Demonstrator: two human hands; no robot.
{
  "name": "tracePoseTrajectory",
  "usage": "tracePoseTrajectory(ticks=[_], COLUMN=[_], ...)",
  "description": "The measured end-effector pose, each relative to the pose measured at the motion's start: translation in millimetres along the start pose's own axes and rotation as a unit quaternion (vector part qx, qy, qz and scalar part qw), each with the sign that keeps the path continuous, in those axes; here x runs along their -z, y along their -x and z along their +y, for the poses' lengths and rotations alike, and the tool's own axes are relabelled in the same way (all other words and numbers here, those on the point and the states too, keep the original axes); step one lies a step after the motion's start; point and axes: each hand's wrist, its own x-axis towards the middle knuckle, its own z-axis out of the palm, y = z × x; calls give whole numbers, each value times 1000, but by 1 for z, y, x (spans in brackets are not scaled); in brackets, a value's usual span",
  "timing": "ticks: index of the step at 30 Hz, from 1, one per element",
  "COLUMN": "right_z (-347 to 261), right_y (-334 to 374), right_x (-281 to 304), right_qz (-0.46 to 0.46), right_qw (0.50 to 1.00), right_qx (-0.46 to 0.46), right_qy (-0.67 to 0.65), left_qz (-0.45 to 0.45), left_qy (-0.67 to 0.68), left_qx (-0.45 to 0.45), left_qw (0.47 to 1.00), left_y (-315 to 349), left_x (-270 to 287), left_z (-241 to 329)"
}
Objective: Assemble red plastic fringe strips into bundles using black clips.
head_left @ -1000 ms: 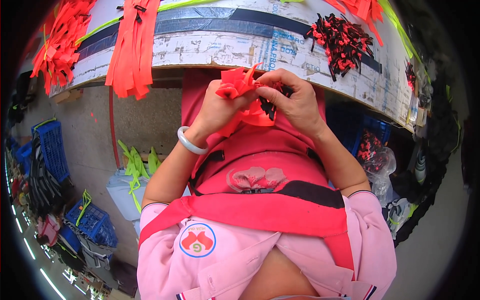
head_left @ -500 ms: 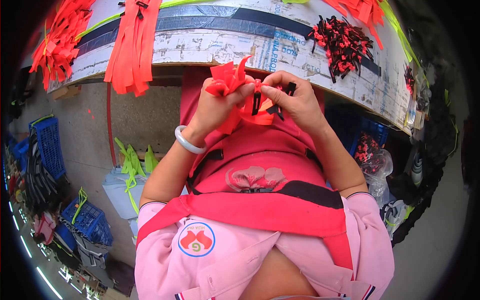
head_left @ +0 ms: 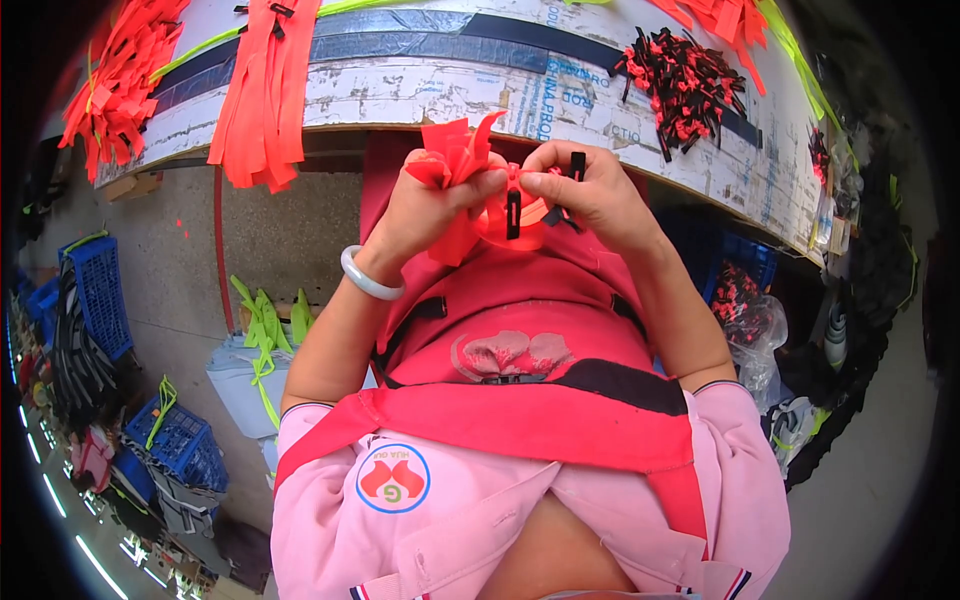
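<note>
Over my lap, my left hand (head_left: pixel 428 208) is closed round a bunch of red zipper tapes (head_left: pixel 455 150) whose ends stick up past the fingers. The rest of the tapes loops down in front of the apron. Between my two hands a red zipper slider (head_left: pixel 514 174) sits at the tape, its black pull (head_left: pixel 513 218) hanging down. My right hand (head_left: pixel 598 203) pinches close to that slider, thumb and finger together. More black-pulled sliders (head_left: pixel 577 166) poke out of this hand, above and below the fingers; how many is hidden.
A worktable (head_left: pixel 420 95) spans the far side. On it lie a heap of sliders (head_left: pixel 684 92), hanging red tapes (head_left: pixel 262 105) and a larger red bundle (head_left: pixel 110 95). Blue crates (head_left: pixel 98 290) stand on the floor at left; a clear plastic bag (head_left: pixel 757 335) is at right.
Both hands have shifted slightly. The slider's black pull hangs straighter and a little lower, and a black pull at my right hand stands more upright.
</note>
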Motion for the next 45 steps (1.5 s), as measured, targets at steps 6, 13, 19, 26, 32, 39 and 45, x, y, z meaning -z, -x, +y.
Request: tracePoseTrajectory(ticks=[6, 13, 19, 26, 32, 39, 45], right_z=[1, 16, 11, 14, 18, 17, 13], right_y=[-1, -5, 0, 4, 5, 6, 7], right_x=[0, -7, -13, -17, -21, -21, -23], right_qz=[19, 83, 91, 96, 110, 116, 96], right_qw=[998, 990, 987, 959, 949, 941, 930], right_qx=[-15, 97, 119, 186, 230, 244, 263], right_qy=[-50, 64, 55, 193, 183, 205, 240], left_qz=[4, 36, 22, 17, 24, -15, -58], left_qy=[-21, 5, -15, -149, -108, -153, -202], left_qx=[2, -8, -25, -103, -102, -82, -103], left_qw=[1000, 999, 999, 983, 989, 985, 972], left_y=[-2, 0, -1, 1, 3, 4, 2], left_x=[-1, -5, 0, -3, -6, -4, 3], left_z=[-1, -7, -15, -18, -17, -13, -13])
